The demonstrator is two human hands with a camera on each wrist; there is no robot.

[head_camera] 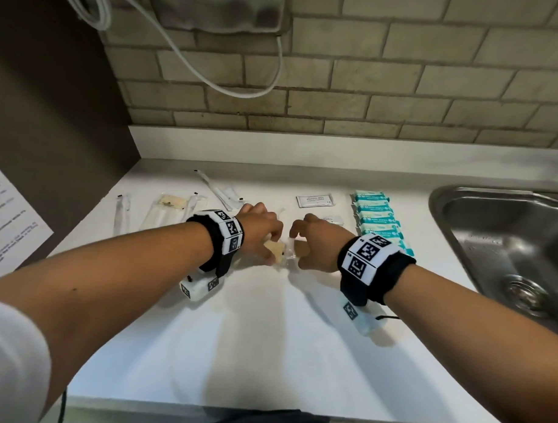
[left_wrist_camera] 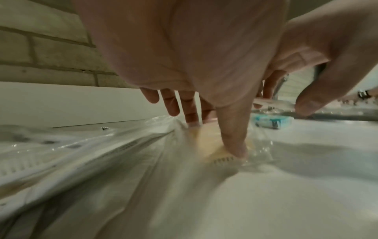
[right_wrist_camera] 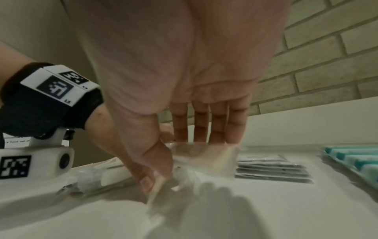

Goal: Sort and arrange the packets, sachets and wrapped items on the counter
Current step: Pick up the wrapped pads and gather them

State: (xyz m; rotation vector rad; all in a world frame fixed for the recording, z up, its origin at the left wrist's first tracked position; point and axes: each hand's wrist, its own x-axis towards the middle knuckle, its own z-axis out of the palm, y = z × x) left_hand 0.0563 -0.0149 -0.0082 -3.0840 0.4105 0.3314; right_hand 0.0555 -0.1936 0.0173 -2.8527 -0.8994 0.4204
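Two tan items in clear plastic wrap lie side by side mid-counter. My left hand [head_camera: 272, 242] pinches the left wrapped item [head_camera: 277, 254]; the left wrist view shows the thumb [left_wrist_camera: 233, 142] pressing its near edge [left_wrist_camera: 206, 142] and the fingers on its far side. My right hand [head_camera: 298, 243] grips the right wrapped item [head_camera: 303, 248]. In the right wrist view the thumb [right_wrist_camera: 147, 181] and fingers hold this crinkled clear wrapper [right_wrist_camera: 204, 158] just above the white counter [head_camera: 267, 337]. The two hands nearly touch.
A row of teal packets [head_camera: 378, 218] lies right of the hands, with white sachets [head_camera: 314, 201] behind. Long clear-wrapped sticks [head_camera: 122, 215] and another tan packet [head_camera: 173, 203] lie at the left. A steel sink [head_camera: 507, 238] is at the right, a printed sheet [head_camera: 5, 220] far left.
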